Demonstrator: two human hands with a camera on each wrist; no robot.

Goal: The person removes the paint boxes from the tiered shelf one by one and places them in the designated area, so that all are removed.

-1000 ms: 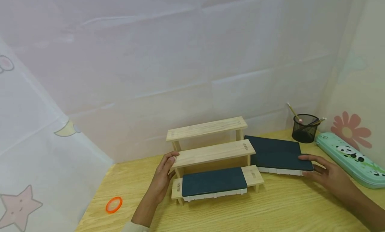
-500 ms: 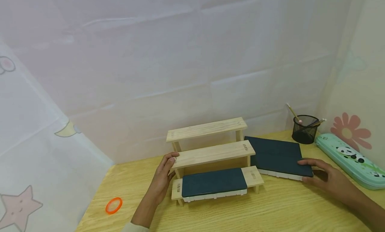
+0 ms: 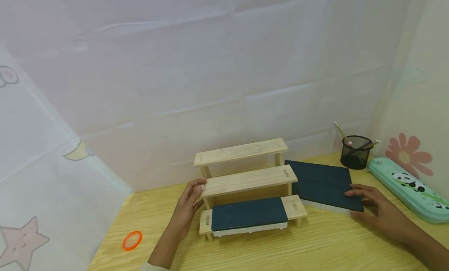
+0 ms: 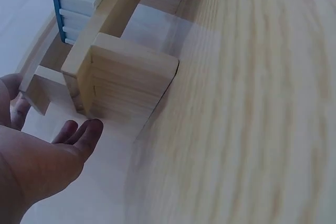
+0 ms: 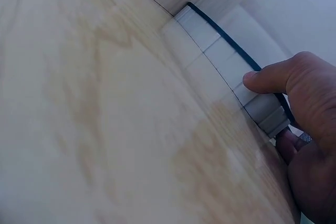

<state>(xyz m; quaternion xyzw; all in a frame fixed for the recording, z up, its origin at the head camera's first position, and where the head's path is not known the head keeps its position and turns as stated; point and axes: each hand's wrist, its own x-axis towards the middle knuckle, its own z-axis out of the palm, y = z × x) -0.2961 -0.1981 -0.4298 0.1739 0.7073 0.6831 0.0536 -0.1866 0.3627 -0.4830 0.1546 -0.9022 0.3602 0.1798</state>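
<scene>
A three-step light wooden shelf [image 3: 249, 179] stands on the table. My left hand [image 3: 187, 204] holds the left end of its middle step, and in the left wrist view some of its fingertips [image 4: 90, 132] reach close to the end of the lowest step. A flat white box with a dark blue lid [image 3: 250, 213] lies across that lowest step. To the right of the shelf, a second, larger box of the same look [image 3: 320, 185] lies flat on the table, its left part behind the shelf. My right hand [image 3: 379, 210] grips its near right corner, with the thumb [image 5: 268, 77] against the white side.
Behind the right box stands a black mesh pen cup [image 3: 355, 154] with pencils. A green panda pencil case [image 3: 408, 187] lies right of my right hand. An orange ring [image 3: 132, 240] lies at the left. Fabric-covered walls [image 3: 168, 87] close off the back and sides.
The right box has turned slightly, its near right corner swinging toward me with my right hand. My left hand stays at the shelf's middle step, and the shelf keeps its place.
</scene>
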